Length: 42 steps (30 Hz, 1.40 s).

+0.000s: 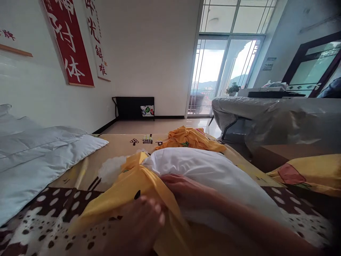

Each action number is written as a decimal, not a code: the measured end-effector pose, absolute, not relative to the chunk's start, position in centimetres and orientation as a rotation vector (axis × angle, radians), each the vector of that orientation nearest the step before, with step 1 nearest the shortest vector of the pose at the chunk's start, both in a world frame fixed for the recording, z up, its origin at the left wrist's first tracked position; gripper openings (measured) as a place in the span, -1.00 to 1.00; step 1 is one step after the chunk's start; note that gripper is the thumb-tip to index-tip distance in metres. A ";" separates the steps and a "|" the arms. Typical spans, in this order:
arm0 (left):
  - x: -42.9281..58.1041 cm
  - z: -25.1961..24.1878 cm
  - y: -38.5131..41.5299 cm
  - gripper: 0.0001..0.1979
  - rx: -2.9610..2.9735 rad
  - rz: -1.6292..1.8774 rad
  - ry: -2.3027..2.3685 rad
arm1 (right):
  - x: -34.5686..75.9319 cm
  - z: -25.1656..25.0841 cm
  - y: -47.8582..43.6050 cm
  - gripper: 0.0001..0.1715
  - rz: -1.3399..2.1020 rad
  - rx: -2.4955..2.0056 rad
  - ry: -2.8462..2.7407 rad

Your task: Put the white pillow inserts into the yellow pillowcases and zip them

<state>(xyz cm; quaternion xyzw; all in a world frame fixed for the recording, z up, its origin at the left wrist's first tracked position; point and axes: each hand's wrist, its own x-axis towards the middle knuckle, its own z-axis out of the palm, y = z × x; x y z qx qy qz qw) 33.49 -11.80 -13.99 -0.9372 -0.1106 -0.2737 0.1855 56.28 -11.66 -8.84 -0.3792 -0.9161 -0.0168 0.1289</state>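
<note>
A white pillow lies on the bed in front of me, partly inside a yellow pillowcase. My left hand is closed on the yellow cloth near its open edge, fingers curled over the fabric. My right hand lies on the white pillow next to that edge, and its fingers reach in under the yellow cloth, so their tips are hidden. More of the yellow cloth lies bunched beyond the pillow.
The bed has a patterned brown and tan sheet. Grey-white pillows are stacked at the left by the wall. A second yellow pillow lies at the right. A plastic-covered table stands beyond, near glass balcony doors.
</note>
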 end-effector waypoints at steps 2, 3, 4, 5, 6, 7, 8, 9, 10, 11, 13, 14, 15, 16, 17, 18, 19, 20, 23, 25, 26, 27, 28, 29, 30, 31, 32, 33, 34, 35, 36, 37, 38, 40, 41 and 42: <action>32.3 -17.2 -12.9 -0.73 -2.493 -0.870 -0.243 | 58.1 -9.3 -13.9 -0.48 -0.224 -1.201 -2.642; 32.1 -18.6 -13.2 -0.73 -2.448 -0.857 -0.279 | 58.8 -10.0 -14.8 -0.38 -0.336 -1.264 -2.621; 32.2 -19.7 -13.2 -0.74 -2.452 -0.786 -0.314 | 59.3 -11.1 -15.5 -0.29 -0.455 -1.318 -2.597; 32.4 -20.6 -13.0 -0.74 -2.487 -0.692 -0.342 | 59.7 -12.4 -16.0 -0.22 -0.573 -1.362 -2.575; 32.8 -21.2 -12.7 -0.73 -2.540 -0.588 -0.364 | 59.9 -13.8 -16.1 -0.20 -0.687 -1.399 -2.556; 33.2 -21.6 -12.3 -0.73 -2.599 -0.495 -0.354 | 59.9 -15.2 -16.0 -0.24 -0.790 -1.433 -2.539; 33.6 -21.9 -11.9 -0.78 -2.646 -0.439 -0.333 | 59.9 -16.5 -15.7 -0.33 -0.873 -1.445 -2.542; 34.1 -22.0 -11.6 -0.83 -2.679 -0.421 -0.305 | 59.8 -17.4 -15.2 -0.45 -0.924 -1.432 -2.579; 34.6 -22.1 -11.5 -0.86 -2.711 -0.422 -0.276 | 59.6 -18.0 -14.7 -0.58 -0.938 -1.390 -2.650; 35.1 -22.0 -11.5 -0.85 -2.739 -0.443 -0.237 | 59.4 -18.1 -14.2 -0.70 -0.919 -1.334 -2.736; 36.4 -21.4 -12.1 -0.86 -2.770 -0.562 -0.144 | 58.8 -16.9 -13.1 -0.82 -0.848 -1.249 -2.879; 37.2 -20.9 -12.5 -0.88 -2.774 -0.638 -0.102 | 58.4 -15.8 -12.5 -0.84 -0.825 -1.256 -2.911; 38.1 -20.3 -13.0 -0.89 -2.771 -0.713 -0.074 | 57.9 -14.5 -12.0 -0.84 -0.826 -1.296 -2.910; 39.1 -19.6 -13.3 -0.87 -2.774 -0.766 -0.071 | 57.2 -13.2 -11.4 -0.82 -0.844 -1.335 -2.890; 40.1 -18.9 -13.6 -0.84 -2.785 -0.798 -0.076 | 56.5 -12.0 -10.8 -0.80 -0.860 -1.366 -2.859; 41.1 -18.2 -13.8 -0.81 -2.801 -0.817 -0.098 | 55.8 -11.2 -10.2 -0.78 -0.860 -1.391 -2.829; 42.0 -17.6 -13.8 -0.81 -2.814 -0.836 -0.143 | 55.2 -10.9 -9.6 -0.75 -0.830 -1.420 -2.809; 42.7 -17.1 -13.8 -0.83 -2.819 -0.858 -0.196 | 54.7 -11.0 -9.1 -0.74 -0.779 -1.452 -2.803; 42.9 -16.4 -13.8 -0.92 -2.824 -0.892 -0.195 | 54.5 -13.4 -8.6 -0.73 -0.601 -1.477 -2.885; 40.7 -16.5 -13.9 -0.92 -2.837 -0.871 -0.080 | 55.2 -15.0 -9.4 -0.76 -0.563 -1.385 -2.955; 38.9 -16.7 -13.9 -0.93 -2.848 -0.885 -0.081 | 55.7 -15.4 -10.1 -0.79 -0.553 -1.336 -2.964; 36.6 -16.9 -13.8 -0.94 -2.849 -0.932 -0.149 | 56.2 -15.3 -10.9 -0.81 -0.517 -1.303 -2.959; 34.1 -17.2 -13.4 -0.90 -2.870 -0.997 -0.378 | 56.5 -15.0 -11.7 -0.84 -0.450 -1.288 -2.936; 31.3 -17.4 -12.7 -0.83 -2.840 -1.053 -0.611 | 56.7 -14.4 -12.6 -0.86 -0.348 -1.285 -2.893; 28.4 -17.7 -11.8 -0.79 -2.786 -1.081 -0.838 | 56.7 -13.7 -13.3 -0.87 -0.225 -1.290 -2.834; 25.7 -18.0 -10.6 -0.76 -2.680 -1.041 -1.304 | 56.6 -12.9 -13.9 -0.87 -0.093 -1.290 -2.777; 23.3 -18.3 -9.3 -0.71 -2.540 -0.974 -1.733 | 56.2 -12.3 -14.2 -0.86 0.030 -1.292 -2.722; 21.3 -18.7 -7.9 -0.63 -2.447 -0.854 -2.094 | 55.7 -11.9 -14.3 -0.87 0.136 -1.307 -2.663; 19.8 -19.1 -6.7 -0.57 -2.534 -0.739 -2.318 | 55.0 -11.6 -14.1 -0.87 0.224 -1.339 -2.606; 19.0 -19.4 -5.6 -0.54 -2.635 -0.753 -2.481 | 54.2 -11.6 -13.7 -0.85 0.295 -1.390 -2.551; 18.7 -19.8 -4.7 -0.52 -2.769 -0.797 -2.619 | 53.4 -11.6 -13.1 -0.80 0.358 -1.456 -2.495; 19.0 -20.2 -4.0 -0.53 -2.908 -0.911 -2.739 | 52.6 -11.7 -12.4 -0.76 0.415 -1.528 -2.434; 19.8 -20.5 -3.6 -0.54 -2.987 -1.089 -2.858 | 51.8 -11.7 -11.7 -0.74 0.474 -1.596 -2.369; 22.2 -20.8 -3.1 -0.58 -2.990 -1.468 -3.039 | 50.4 -11.2 -10.6 -0.74 0.596 -1.645 -2.218; 23.6 -20.8 -2.8 -0.60 -2.940 -1.662 -3.058 | 49.8 -10.7 -10.3 -0.75 0.669 -1.603 -2.119; 24.9 -20.6 -2.4 -0.61 -2.883 -1.832 -3.030 | 49.4 -10.1 -10.2 -0.76 0.770 -1.519 -2.005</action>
